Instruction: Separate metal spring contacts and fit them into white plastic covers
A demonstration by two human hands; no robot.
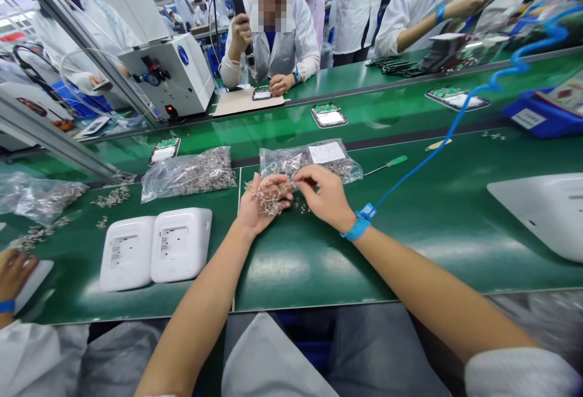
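L hand (260, 210) is cupping a heap of small metal pcs (272, 198), palm up, fingers partly curling, over desk (328, 275) & just in front of labelled bag (298, 159). R hand (327, 198) is bending thumb & forefinger in nr L fingertips, at heap's edge; can't tell if it's gripping a pc. A few loose pcs (301, 206) are lying btwn the hands. Doing this well, imo: palm should be staying level & cupped so nothing's spilling; R fingertips should be taking one pc at a time, lightly, so clinging ones aren't tagging along. Blue cord (444, 135) is running from wrist strap (356, 227) past green-handled tool (396, 161), so snagging needs watching
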